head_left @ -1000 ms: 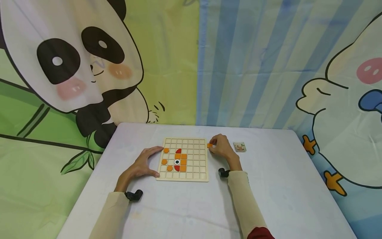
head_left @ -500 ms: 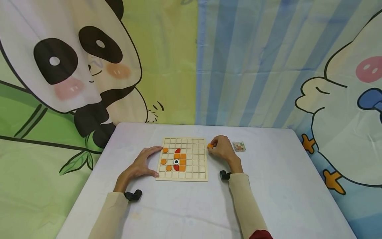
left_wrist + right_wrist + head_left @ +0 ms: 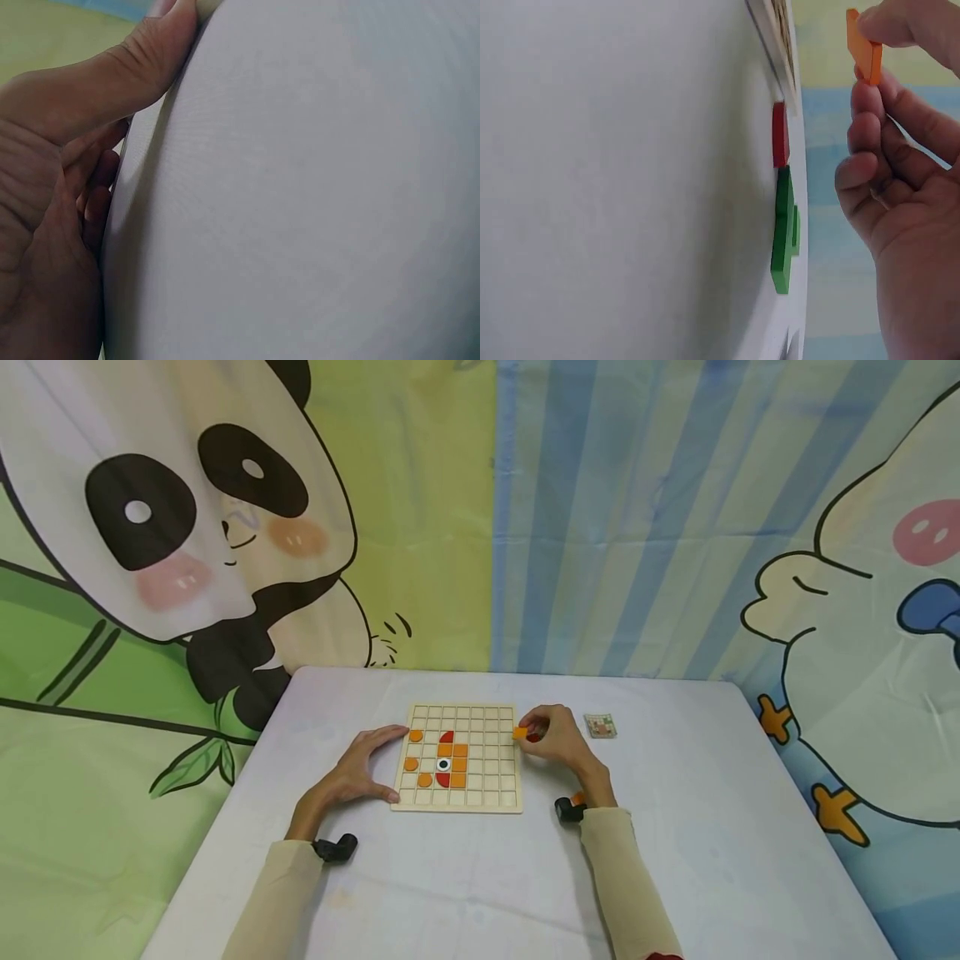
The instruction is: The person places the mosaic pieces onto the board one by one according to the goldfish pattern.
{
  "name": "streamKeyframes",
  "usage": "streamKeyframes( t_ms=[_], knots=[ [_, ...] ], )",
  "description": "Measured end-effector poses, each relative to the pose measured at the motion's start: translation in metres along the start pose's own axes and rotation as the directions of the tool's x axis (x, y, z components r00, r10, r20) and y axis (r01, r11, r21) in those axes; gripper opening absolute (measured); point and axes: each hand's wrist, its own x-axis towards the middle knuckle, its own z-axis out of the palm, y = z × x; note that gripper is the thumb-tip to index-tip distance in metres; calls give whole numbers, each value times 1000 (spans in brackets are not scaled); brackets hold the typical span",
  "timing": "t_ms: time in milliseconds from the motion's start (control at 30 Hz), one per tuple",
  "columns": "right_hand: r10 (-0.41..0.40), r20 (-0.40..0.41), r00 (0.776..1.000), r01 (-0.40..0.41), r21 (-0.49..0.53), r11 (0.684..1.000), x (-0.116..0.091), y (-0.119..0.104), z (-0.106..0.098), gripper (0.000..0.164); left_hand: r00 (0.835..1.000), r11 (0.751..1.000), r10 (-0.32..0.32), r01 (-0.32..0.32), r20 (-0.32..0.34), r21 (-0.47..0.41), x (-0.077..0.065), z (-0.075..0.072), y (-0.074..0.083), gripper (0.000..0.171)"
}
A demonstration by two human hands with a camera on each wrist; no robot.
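Note:
A pale square grid board (image 3: 491, 777) lies on the white table. On its left half sit orange round pieces (image 3: 411, 765), orange square tiles (image 3: 458, 766), two red quarter-round pieces (image 3: 447, 737) and an eye tile (image 3: 443, 764). My left hand (image 3: 352, 777) spreads thumb and forefinger along the board's left edge, its thumb (image 3: 154, 56) at the near corner. At the right edge, my right hand (image 3: 561, 739) pinches an orange square tile (image 3: 865, 49) between thumb and fingers. The right wrist view has that tile raised above the tabletop.
Beside the board, a red piece (image 3: 780, 135) and green pieces (image 3: 782, 232) lie on the table under the right hand. A small patterned card (image 3: 601, 726) lies farther right. Something orange (image 3: 577, 797) shows by the right wrist camera (image 3: 568, 810). Printed curtains rise behind.
The right hand has moved slightly nearer and left, bringing the orange tile over the board's right edge. A red piece now shows beneath that hand. The left hand stays in place.

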Motion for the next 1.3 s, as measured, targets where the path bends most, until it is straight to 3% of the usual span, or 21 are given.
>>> streamKeyframes(
  t_ms=[333,533,767,1000,1300],
  knots=[
    [-100,95,991,95,55,994,-10,-9,19,20,1000,1000,0,0,-1,-9,0,0,-3,127],
    [-88,149,985,82,47,996,-12,-13,32,20,998,998,62,-61,-31,18,-1,2,-2,126],
    [-86,198,976,73,73,995,-15,-27,45,20,1000,1000,21,-21,-10,-3,-1,0,-1,126],
    [-68,230,971,64,25,998,-19,-36,54,20,996,997,78,-77,-49,27,-2,2,-3,125],
    [-68,249,966,71,-3,997,-19,-37,62,18,1000,1000,5,-5,-16,5,-2,-1,4,125]
  ],
)
